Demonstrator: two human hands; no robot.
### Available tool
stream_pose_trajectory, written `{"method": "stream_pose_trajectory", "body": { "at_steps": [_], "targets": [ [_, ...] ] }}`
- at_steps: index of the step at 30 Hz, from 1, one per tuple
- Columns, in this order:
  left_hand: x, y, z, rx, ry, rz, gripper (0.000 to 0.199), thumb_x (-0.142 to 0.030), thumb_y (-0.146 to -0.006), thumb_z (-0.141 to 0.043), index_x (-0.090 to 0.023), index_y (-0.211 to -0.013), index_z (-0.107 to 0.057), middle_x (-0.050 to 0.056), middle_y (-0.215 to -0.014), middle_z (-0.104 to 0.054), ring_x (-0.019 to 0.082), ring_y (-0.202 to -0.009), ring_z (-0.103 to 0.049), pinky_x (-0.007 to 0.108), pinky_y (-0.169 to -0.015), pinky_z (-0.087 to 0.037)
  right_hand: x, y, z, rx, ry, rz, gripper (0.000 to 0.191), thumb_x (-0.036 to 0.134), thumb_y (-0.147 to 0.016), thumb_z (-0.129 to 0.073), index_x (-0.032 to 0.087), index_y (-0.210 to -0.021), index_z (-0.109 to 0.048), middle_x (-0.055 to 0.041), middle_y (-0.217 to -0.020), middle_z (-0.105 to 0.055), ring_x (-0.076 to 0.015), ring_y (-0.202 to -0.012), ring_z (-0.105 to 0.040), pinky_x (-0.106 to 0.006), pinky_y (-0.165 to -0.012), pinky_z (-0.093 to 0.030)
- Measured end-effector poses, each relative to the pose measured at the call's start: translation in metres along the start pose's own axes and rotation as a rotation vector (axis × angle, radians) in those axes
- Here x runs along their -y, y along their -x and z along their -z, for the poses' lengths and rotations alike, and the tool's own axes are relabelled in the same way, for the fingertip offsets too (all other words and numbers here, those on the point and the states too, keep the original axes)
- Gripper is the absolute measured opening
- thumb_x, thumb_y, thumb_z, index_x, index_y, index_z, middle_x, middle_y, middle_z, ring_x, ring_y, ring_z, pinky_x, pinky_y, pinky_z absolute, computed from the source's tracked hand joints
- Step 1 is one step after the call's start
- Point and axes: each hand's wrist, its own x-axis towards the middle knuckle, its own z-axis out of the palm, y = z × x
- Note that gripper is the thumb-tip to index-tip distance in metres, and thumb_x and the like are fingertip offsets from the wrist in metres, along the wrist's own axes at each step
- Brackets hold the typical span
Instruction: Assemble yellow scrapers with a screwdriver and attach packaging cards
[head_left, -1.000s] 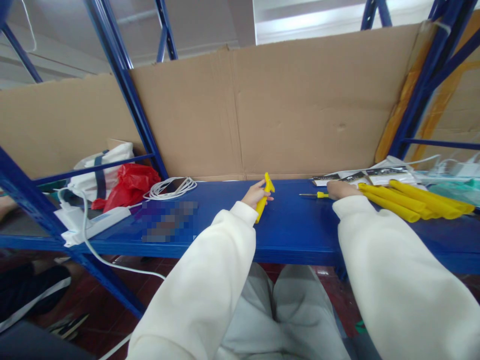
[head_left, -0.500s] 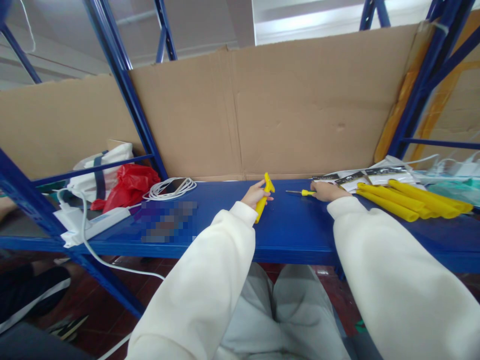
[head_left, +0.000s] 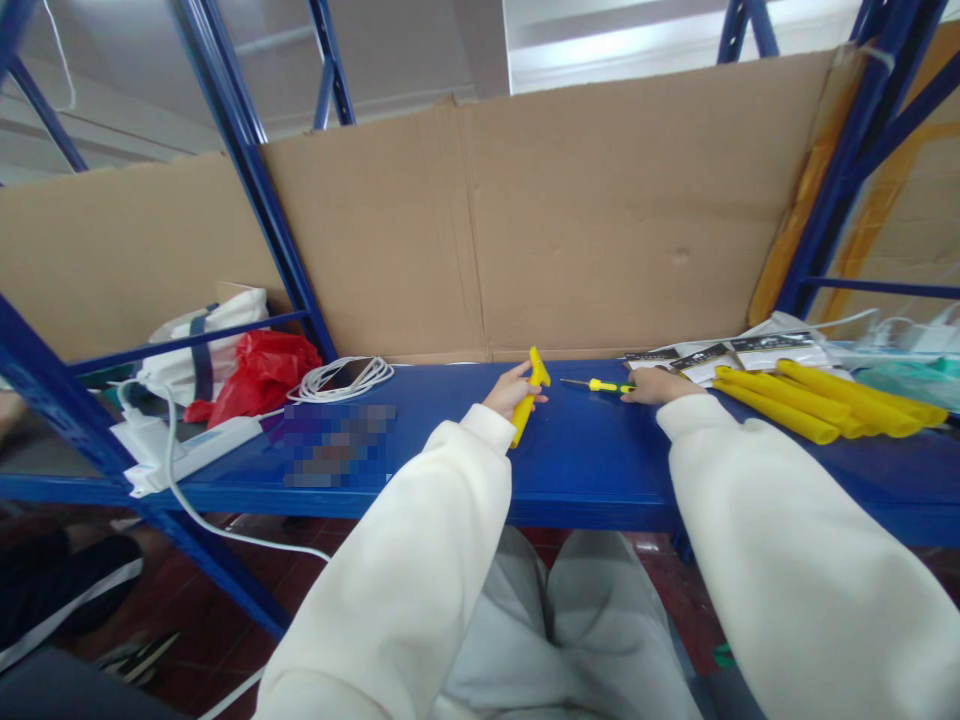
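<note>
My left hand [head_left: 511, 392] is closed around a yellow plastic handle-like piece [head_left: 523, 410] with a wider, angled head at its top. It is held tilted above the blue shelf top. My right hand [head_left: 654, 386] is closed on the rear end of a small screwdriver [head_left: 604, 386] with a yellow and dark green handle. Its thin metal shaft points left, toward the yellow piece, with a small gap between the two. Just right of this hand lie several yellow tubes [head_left: 806, 400] and flat packets with black and white print [head_left: 780, 350].
A tall cardboard sheet [head_left: 600, 220] stands along the back, between blue metal posts [head_left: 247, 180]. To the left are a coiled white cable [head_left: 337, 380], a red plastic bag [head_left: 262, 375] and a white power strip [head_left: 195, 450]. Another person's leg shows at lower left.
The screwdriver has shifted slightly left, and more of its handle now shows beyond my right fingers. My left hand and the yellow piece have hardly moved.
</note>
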Motion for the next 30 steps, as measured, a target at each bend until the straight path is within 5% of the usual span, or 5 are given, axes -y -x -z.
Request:
{"method": "stream_pose_trajectory", "body": {
  "at_steps": [11,15,21,30],
  "targets": [
    [0.002,-0.001,0.001,0.005,0.015,0.005,0.085,0.008,-0.079,-0.052,-0.024,-0.155,-0.032,0.011,-0.115,-0.067,0.009,-0.059,-0.063,0.016,-0.043,-0.038,0.018,0.006,0.007,-0.429,-0.317,0.063,0.033,0.034,-0.092,-0.053,0.012,-0.115,-0.063,-0.0199,-0.111,-0.072,-0.0276,-0.106,-0.068,-0.03,-0.085,-0.048],
    [0.003,-0.004,0.003,0.02,0.034,0.013,0.087,0.006,-0.078,-0.053,-0.026,-0.156,-0.031,0.012,-0.12,-0.066,0.009,-0.06,-0.064,0.016,-0.044,-0.04,0.022,0.009,0.007,-0.544,-0.557,0.036,0.033,0.038,-0.093,-0.052,0.012,-0.112,-0.061,-0.0161,-0.097,-0.074,-0.0245,-0.087,-0.07,-0.031,-0.079,-0.05],
    [0.004,-0.007,0.005,0.033,0.067,0.015,0.087,0.005,-0.078,-0.055,-0.027,-0.155,-0.031,0.013,-0.126,-0.064,0.011,-0.063,-0.066,0.015,-0.043,-0.039,0.023,0.006,0.007,-0.644,-1.001,0.044,0.021,0.04,-0.091,-0.056,0.019,-0.087,-0.053,-0.0021,-0.069,-0.065,-0.0133,-0.051,-0.056,-0.027,-0.06,-0.048],
    [-0.001,0.001,0.003,0.045,0.097,0.048,0.084,0.006,-0.08,-0.049,-0.026,-0.155,-0.029,0.013,-0.13,-0.063,0.01,-0.061,-0.065,0.017,-0.044,-0.041,0.033,0.005,0.007,-0.543,-1.421,0.177,0.029,0.046,-0.086,-0.062,0.022,-0.08,-0.046,0.0042,-0.057,-0.055,-0.0091,-0.042,-0.047,-0.02,-0.042,-0.037]
  ]
}}
